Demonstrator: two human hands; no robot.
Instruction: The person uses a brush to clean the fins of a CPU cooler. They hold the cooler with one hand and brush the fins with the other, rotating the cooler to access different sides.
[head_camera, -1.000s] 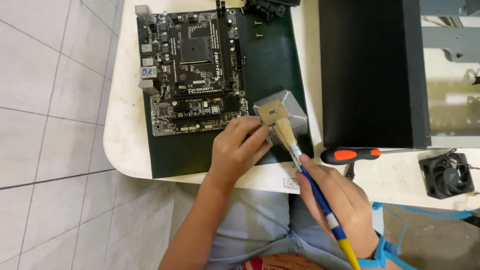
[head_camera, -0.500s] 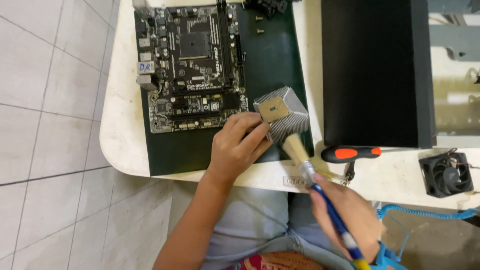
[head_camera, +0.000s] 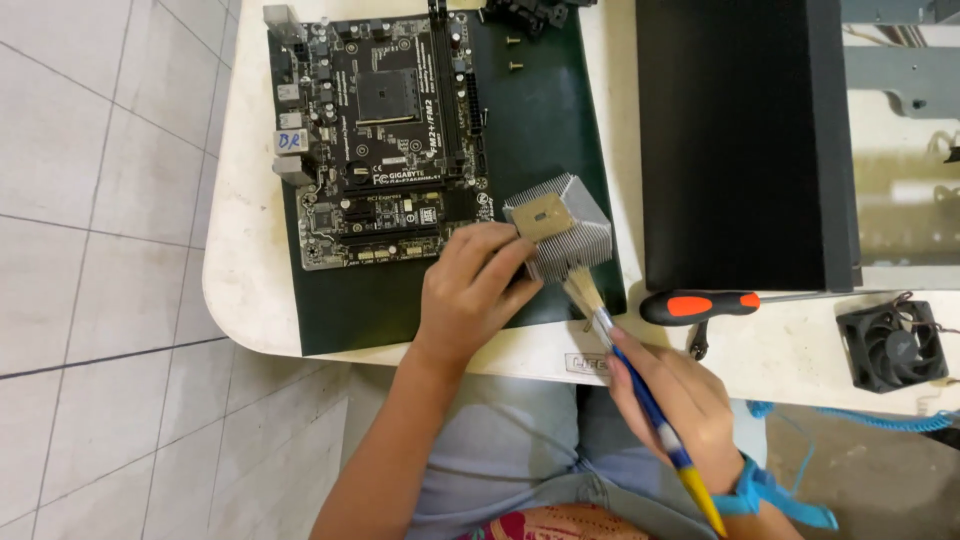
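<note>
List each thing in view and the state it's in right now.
Left hand: gripping the heatsink.
Right hand: holding the paintbrush.
Heatsink: tilted, held over the green mat.
Paintbrush: bristles touching the heatsink.
Circuit board: flat on the mat, untouched.
Screwdriver: lying on the table.
Fan: lying loose on the table.

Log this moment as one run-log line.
left hand: grips heatsink | right hand: holds paintbrush, bristles on fins | motherboard: on mat
</note>
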